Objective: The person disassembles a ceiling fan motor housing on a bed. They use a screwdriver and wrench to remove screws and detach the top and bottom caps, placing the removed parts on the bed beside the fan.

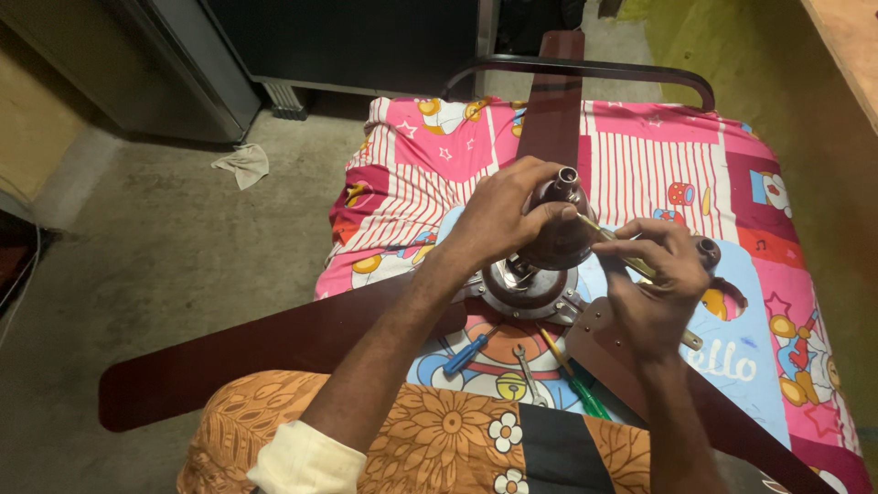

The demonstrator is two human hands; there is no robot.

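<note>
A brown ceiling fan lies on a pink patterned cloth (640, 155). Its motor hub (530, 284) sits in the middle, with long dark blades (256, 352) spreading out to the left, the far side and the lower right. My left hand (503, 215) is closed around the fan's brown cup-shaped canopy (562, 242) and the short rod (567, 176) sticking out of it. My right hand (654, 284) holds a thin yellow-handled screwdriver (622, 252) whose tip points at the canopy.
A blue-handled screwdriver (466, 352), a small spanner (526, 366) and a green-handled tool (585, 393) lie on the cloth below the hub. A dark curved rail (585, 69) runs along the far edge. A rag (242, 165) lies on the concrete floor at left.
</note>
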